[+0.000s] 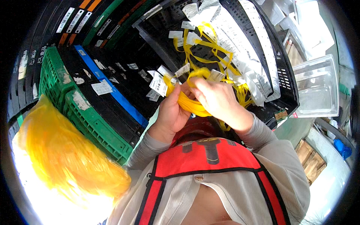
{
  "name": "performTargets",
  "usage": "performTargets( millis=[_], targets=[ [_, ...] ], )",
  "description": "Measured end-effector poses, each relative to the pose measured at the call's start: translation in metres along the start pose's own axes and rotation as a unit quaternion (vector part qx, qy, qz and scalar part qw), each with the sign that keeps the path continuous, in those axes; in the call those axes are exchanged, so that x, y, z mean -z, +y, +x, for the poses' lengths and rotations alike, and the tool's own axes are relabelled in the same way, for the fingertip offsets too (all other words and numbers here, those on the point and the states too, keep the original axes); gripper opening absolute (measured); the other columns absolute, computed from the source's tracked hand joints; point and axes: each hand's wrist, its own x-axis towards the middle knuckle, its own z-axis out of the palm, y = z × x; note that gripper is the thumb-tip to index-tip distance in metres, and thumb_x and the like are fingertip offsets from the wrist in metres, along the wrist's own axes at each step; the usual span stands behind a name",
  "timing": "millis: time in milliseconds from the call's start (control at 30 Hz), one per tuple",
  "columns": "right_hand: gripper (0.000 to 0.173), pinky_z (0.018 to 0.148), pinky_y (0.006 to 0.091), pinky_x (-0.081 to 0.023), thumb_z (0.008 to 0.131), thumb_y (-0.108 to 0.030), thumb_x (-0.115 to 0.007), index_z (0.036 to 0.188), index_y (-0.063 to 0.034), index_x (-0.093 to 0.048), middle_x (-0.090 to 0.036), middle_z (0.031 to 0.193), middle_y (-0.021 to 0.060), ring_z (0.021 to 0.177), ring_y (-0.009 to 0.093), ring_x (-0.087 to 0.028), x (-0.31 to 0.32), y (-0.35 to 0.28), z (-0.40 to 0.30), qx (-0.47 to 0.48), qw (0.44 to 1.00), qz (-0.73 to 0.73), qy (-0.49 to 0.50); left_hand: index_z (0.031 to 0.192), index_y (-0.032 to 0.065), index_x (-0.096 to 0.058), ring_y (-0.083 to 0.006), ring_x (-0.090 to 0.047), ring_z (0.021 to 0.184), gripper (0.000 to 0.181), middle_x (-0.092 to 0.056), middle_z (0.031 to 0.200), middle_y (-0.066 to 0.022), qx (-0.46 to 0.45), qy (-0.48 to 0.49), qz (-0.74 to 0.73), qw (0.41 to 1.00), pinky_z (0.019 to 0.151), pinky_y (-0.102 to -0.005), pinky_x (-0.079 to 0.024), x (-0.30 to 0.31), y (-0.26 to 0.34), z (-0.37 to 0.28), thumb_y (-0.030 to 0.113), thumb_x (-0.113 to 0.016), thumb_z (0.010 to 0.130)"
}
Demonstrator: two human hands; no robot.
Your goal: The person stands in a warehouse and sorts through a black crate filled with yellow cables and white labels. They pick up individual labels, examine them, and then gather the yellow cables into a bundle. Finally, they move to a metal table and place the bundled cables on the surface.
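A bundle of yellow plastic straps is gathered in front of my chest. My left hand grips its left side, thumb up, beside several white printed tags on the strap ends. On the other side, my right hand curls its fingers over the bundle, around a raised loop of strap. Beyond the hands, loose tagged yellow straps trail over a black plastic crate. Long strips of white printed labels lie along the crate's right side.
Black crates with a blue edge and a green crate stand at the left. A clear bag of yellow straps hangs at lower left. Clear plastic bins are stacked at the right. A wooden board lies lower right.
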Motion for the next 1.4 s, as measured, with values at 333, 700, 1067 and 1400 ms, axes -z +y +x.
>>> performTargets(
  millis=[333,700,1067,1400],
  targets=[
    [0.035,0.05,0.0306,-0.042,0.091,-0.035,-0.055,0.081,-0.0019,-0.063,-0.058,0.06,0.0093,0.055,0.01,-0.058,-0.006,0.05,-0.003,-0.156,0.919,0.336,-0.136,0.103,0.0119,-0.056,-0.014,-0.053,0.079,0.018,-0.05,0.076,0.001,-0.078,-0.041,-0.016,0.996,0.091,-0.0358,-0.044,0.007,0.008,-0.016,0.025,-0.044,0.098],
    [0.027,0.077,0.0451,-0.049,0.085,-0.026,-0.053,0.095,-0.0053,-0.066,-0.066,0.095,0.0168,0.089,0.036,-0.063,-0.153,0.146,0.094,-0.309,0.949,-0.042,-0.039,0.102,0.0107,-0.056,-0.0036,-0.028,0.049,0.018,-0.031,0.057,0.007,-0.095,0.02,0.073,0.993,0.056,-0.0178,-0.028,-0.005,0.003,-0.032,0.027,-0.05,0.096],
    [0.006,0.057,0.0221,-0.043,0.087,-0.005,-0.054,0.091,-0.0017,-0.057,-0.059,0.071,0.0005,0.062,0.006,-0.053,-0.018,0.089,0.056,-0.143,0.902,0.4,0.074,0.112,0.0062,-0.06,-0.0143,-0.051,0.078,0.039,-0.055,0.086,-0.0034,-0.069,-0.01,0.113,0.991,0.077,-0.0302,-0.043,-0.009,-0.004,-0.005,0.036,-0.038,0.099],
    [0.011,0.052,0.0312,-0.046,0.082,-0.012,-0.063,0.085,-0.0029,-0.057,-0.061,0.068,0.0118,0.058,0.024,-0.062,0.015,0.004,-0.022,-0.085,0.958,0.275,0.006,0.125,0.0058,-0.049,-0.0207,-0.049,0.115,0.042,-0.053,0.12,-0.0086,-0.064,-0.023,0.049,0.996,0.103,-0.0389,-0.035,-0.027,-0.011,0.008,0.036,-0.035,0.1]
  ],
)
